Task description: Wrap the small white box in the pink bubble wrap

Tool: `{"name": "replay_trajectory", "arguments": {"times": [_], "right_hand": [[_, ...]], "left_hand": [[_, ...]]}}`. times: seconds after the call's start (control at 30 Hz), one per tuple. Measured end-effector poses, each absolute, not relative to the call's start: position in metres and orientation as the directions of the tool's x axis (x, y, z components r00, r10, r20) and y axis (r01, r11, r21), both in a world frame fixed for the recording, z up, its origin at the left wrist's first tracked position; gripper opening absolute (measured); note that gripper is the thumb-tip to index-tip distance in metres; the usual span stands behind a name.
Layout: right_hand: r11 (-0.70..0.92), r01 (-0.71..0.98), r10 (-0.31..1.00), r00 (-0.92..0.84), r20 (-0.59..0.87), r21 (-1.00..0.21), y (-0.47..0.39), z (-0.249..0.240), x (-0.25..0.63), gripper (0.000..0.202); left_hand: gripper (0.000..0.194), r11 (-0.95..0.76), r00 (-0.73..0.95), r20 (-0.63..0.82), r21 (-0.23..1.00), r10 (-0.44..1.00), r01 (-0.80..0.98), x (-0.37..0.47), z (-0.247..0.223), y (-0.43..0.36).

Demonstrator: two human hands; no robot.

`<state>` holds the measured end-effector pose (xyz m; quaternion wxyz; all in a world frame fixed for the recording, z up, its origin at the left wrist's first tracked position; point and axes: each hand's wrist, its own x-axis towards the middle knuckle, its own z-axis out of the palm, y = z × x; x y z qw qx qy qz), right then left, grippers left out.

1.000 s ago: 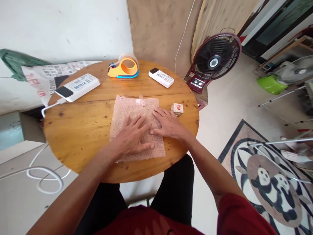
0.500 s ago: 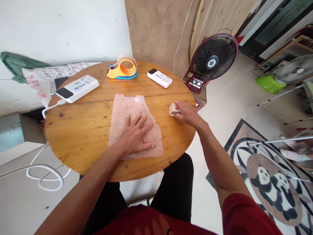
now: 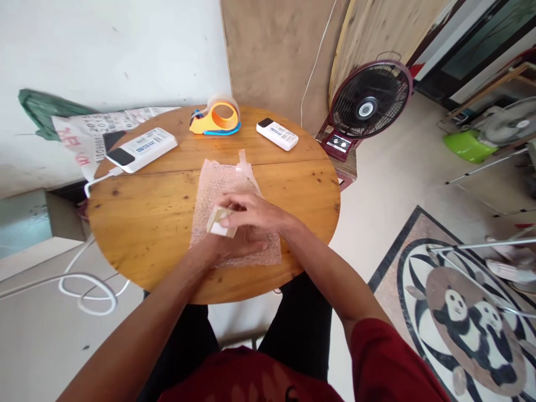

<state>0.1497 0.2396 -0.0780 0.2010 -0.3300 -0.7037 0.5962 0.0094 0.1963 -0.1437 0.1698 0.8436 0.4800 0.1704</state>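
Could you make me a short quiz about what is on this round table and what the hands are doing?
1. True or false: the small box sits at the table's right edge, untouched.
2. Which hand holds the small box over the bubble wrap? A) right hand B) left hand C) neither
3. Fill in: the orange thing at the far side of the wooden table, between the two white devices, is a tape ____.

Key
1. False; it is over the bubble wrap, in the right hand's fingers.
2. A; the left hand lies on the wrap below it.
3. dispenser
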Motion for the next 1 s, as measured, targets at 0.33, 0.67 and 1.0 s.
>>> {"name": "replay_trajectory", "arguments": {"times": [0.33,0.67,1.0], "right_hand": [[-0.159,-0.098,0.870,-0.484,-0.092,-0.982,0.278,-0.122,0.181,0.023],[0.109,0.173,0.805,-0.593,-0.015,-0.979,0.269,-0.121,0.178,0.041],[0.558,0.413,0.722,-0.669,0.176,-0.720,0.260,-0.120,0.180,0.041]], "left_hand": [[0.080,-0.620,0.628,0.092,0.320,0.773,0.716,0.003,-0.123,0.197],[0.085,-0.323,0.285,0.155,0.355,0.946,0.877,-0.033,-0.144,0.170],[0.086,-0.354,0.284,0.231,0.370,0.931,0.859,-0.032,-0.152,0.168]]}}
